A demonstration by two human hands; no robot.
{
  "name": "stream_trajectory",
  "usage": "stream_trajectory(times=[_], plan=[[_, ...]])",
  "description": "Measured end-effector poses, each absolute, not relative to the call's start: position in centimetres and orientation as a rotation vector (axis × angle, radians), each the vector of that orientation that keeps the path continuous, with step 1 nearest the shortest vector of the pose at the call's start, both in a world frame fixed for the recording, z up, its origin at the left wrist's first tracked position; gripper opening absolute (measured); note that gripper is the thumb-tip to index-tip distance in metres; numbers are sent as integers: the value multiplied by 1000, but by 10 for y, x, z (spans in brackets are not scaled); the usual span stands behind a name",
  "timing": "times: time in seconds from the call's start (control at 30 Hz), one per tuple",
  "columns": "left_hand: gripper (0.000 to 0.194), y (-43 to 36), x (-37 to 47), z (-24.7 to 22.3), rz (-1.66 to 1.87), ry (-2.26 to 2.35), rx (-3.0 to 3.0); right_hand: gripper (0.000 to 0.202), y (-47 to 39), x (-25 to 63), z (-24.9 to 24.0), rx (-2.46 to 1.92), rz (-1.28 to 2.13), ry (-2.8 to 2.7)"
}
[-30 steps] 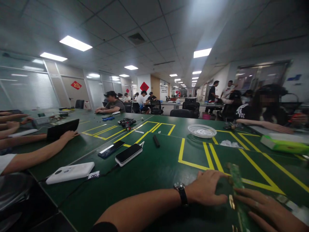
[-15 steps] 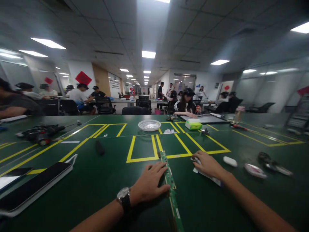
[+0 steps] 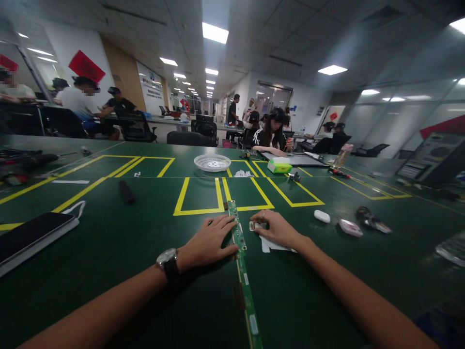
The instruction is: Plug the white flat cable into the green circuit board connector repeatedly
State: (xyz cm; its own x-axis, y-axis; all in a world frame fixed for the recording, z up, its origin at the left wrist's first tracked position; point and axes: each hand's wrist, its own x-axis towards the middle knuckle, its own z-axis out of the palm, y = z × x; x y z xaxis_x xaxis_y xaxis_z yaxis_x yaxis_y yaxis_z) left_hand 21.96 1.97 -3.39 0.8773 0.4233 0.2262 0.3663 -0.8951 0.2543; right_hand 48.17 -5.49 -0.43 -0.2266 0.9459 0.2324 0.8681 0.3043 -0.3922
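A long, narrow green circuit board (image 3: 243, 271) lies on the green table, running from the centre toward the front edge. My left hand (image 3: 210, 241) rests at its left side, fingers spread, with the fingertips on the board's edge. To the right of the board, my right hand (image 3: 278, 229) pinches a small white piece (image 3: 252, 226) between thumb and fingers. Under and beside that hand lies a flat white strip or paper (image 3: 271, 245), partly covered by the palm.
Beyond the hands stand a white basket (image 3: 212, 163) and a green-and-white packet (image 3: 279, 166). A white case (image 3: 321, 216) lies right, a large dark device (image 3: 32, 237) left. Yellow tape marks the table (image 3: 203, 300). A person (image 3: 272, 133) sits across.
The view has shifted, so the table things appear higher and further left. My right hand has come closer to the board and now shows a small white piece at its fingertips.
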Motion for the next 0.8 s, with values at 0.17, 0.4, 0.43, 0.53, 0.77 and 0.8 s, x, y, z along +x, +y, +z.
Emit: stream_trajectory(times=[0.17,0.4,0.43,0.53,0.77,0.8], plan=[[67,19,220,-33,408,608,2853,14,-56,458,-6,-1548,217,-2175],[65,17,221,-32,395,620,2863,11,-56,454,-11,-1519,176,-2173],[65,17,221,-32,400,616,2859,11,-56,454,-11,-1506,171,-2176],[65,18,220,-32,422,590,2842,11,-55,454,-14,-1456,170,-2190],[61,19,219,-28,367,504,2857,12,-53,458,-11,-1325,252,-2227],[60,19,220,-28,366,500,2858,12,-53,458,-11,-1313,269,-2224]])
